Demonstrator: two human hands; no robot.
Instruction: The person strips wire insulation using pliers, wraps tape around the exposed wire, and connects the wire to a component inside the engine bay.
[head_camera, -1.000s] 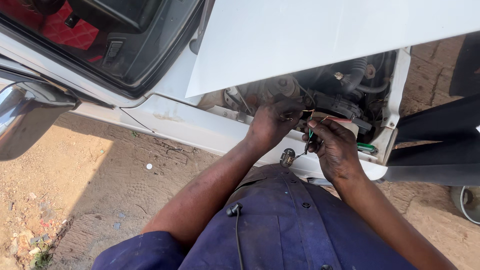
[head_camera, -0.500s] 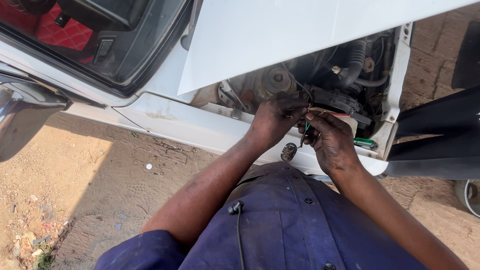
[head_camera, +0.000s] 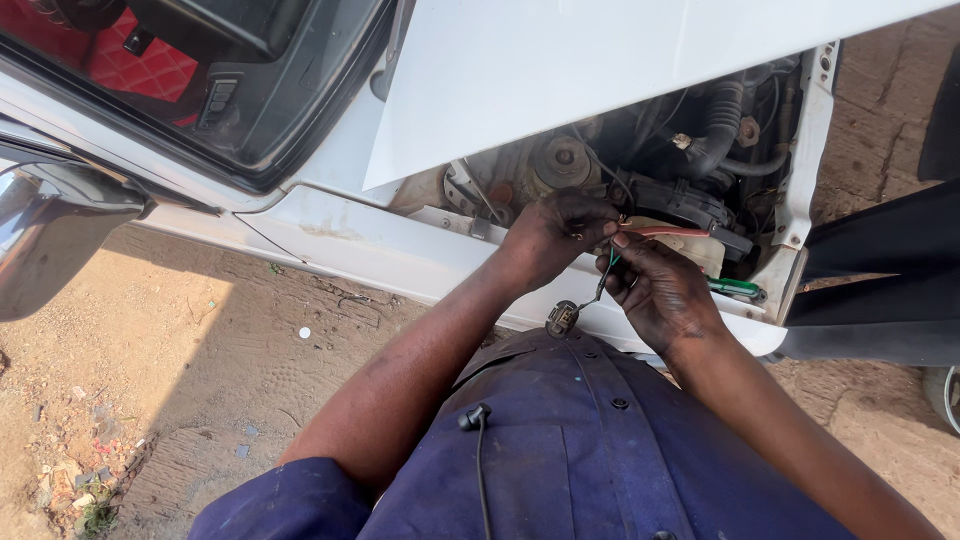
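The head view looks down at a white car (head_camera: 330, 240) with its hood (head_camera: 560, 70) lifted. Two hands are held close together over the edge of the engine bay (head_camera: 690, 150). The left hand (head_camera: 555, 235) is curled, and its grip is pinched on thin wires (head_camera: 650, 231) near the car's edge. The right hand (head_camera: 660, 290) is just beside it, and its grip is also closed on the wires, with a red one seen running off to the right. A green wire (head_camera: 606, 272) hangs down between the hands. At its end a small dark plug (head_camera: 561, 318) dangles, just above the blue work shirt (head_camera: 560, 450). A green-handled tool (head_camera: 735, 288) is seen lying at the car's edge, near the right hand. Brown dirt ground (head_camera: 200, 380) is seen to the left, under the car.
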